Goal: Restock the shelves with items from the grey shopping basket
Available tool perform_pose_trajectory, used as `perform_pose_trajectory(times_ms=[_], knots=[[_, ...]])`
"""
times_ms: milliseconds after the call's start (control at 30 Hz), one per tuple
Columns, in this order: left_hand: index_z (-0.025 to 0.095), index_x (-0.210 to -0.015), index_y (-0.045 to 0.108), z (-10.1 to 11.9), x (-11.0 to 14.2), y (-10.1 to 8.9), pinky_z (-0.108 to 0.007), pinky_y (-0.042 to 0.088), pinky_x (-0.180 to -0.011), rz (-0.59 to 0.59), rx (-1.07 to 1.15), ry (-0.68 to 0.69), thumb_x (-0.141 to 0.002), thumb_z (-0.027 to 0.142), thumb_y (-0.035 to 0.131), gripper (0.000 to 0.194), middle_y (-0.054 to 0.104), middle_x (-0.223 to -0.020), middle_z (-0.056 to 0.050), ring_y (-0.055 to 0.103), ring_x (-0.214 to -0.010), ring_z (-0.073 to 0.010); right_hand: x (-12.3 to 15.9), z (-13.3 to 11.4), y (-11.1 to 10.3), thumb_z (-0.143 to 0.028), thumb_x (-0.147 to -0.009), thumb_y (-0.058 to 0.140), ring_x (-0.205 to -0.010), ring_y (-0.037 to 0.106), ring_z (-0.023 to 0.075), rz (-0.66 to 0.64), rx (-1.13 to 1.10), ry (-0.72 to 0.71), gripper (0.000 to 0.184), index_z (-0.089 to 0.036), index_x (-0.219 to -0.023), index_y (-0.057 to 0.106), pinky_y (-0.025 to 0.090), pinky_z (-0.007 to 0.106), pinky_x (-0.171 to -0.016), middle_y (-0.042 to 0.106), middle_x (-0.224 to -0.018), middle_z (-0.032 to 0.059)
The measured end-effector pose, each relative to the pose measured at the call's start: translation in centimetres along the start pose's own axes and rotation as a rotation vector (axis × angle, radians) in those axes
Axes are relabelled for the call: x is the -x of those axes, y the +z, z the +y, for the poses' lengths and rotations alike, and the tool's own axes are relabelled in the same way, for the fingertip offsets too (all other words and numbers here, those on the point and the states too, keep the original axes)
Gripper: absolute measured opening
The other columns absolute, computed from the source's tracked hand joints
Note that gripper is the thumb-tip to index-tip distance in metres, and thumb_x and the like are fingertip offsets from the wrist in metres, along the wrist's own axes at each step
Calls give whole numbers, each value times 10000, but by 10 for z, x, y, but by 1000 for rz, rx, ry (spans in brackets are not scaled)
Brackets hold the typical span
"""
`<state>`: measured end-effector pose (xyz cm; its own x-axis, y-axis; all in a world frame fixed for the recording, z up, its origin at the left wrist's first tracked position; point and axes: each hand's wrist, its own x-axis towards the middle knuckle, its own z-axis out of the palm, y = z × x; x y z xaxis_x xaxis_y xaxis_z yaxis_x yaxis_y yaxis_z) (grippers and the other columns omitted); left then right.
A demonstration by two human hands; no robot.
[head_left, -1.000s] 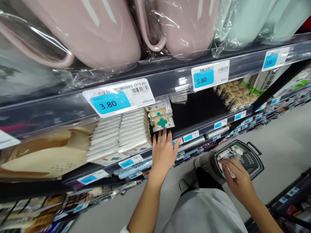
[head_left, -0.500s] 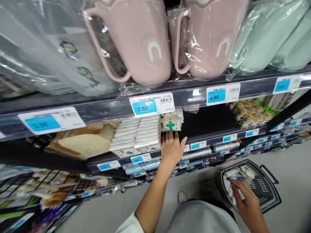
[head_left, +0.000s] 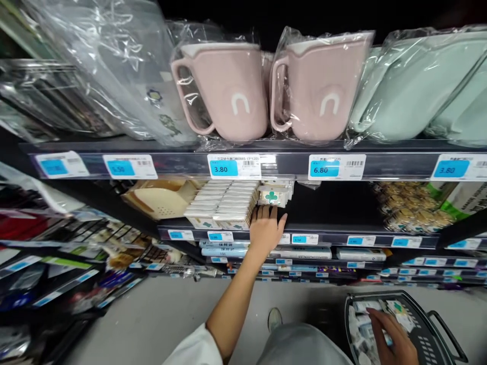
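Packet: a small clover-printed packet (head_left: 271,197), white with a green mark, sits at the front of a short pile on a store shelf, beneath the 3.80 price label (head_left: 233,166).

Left hand: the left hand (head_left: 265,230) reaches up to the shelf, its fingers (head_left: 262,212) extended and spread at the packet's lower edge.

Left grip: open, with no clench around the packet; the fingertips sit at or just below it.

Right hand: the right hand (head_left: 391,339) is down inside a dark shopping basket (head_left: 437,339), fingers curved over loose packets (head_left: 399,312).

Right grip: the pictures do not show whether those fingers hold anything.

Beside the packet: a row of white boxed packets (head_left: 222,205) stands immediately to the left, with a cream perforated plastic item (head_left: 160,200) beyond it.

Shelf above: pink mugs (head_left: 224,94) and mint-green mugs (head_left: 403,86) in clear plastic wrap line up over the 6.80 price label (head_left: 337,167).

Below: a white sleeve (head_left: 190,347) and grey clothing (head_left: 300,344) show at the frame's lower edge, over a grey store floor (head_left: 133,314).
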<state>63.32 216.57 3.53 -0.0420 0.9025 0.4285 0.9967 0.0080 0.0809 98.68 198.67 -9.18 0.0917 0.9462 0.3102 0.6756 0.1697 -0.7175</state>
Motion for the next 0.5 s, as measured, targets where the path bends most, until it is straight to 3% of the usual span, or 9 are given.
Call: perform_pose_trajectory(times_ms=[100,267,500], knots=[[101,-1244,672,1,0,0,-469,448,-1065,23,-1,-9,-1023,432,421,470,664,-1193,-187,598,-1141,-344,4,14,-2,-538,-985,523,-872,759,255,-11,18,20,394,-226,-1055,753,570,224,-481,756,-1064,132],[116,-1230,678,0,2,4,-470,456,-1037,27,5,-19,-1027,421,408,455,660,-1180,-178,580,-1142,-344,9,34,-5,-572,-973,530,-868,772,248,-18,79,-70,408,-247,-1041,768,594,218,-519,778,-1023,97],[143,-1173,705,-2,3,5,-467,466,-999,44,27,-15,-1030,407,392,434,662,-1131,-173,571,-1116,-337,12,25,-4,-576,-977,518,-842,775,248,13,64,-85,421,-239,-999,769,634,263,-589,788,-959,97]])
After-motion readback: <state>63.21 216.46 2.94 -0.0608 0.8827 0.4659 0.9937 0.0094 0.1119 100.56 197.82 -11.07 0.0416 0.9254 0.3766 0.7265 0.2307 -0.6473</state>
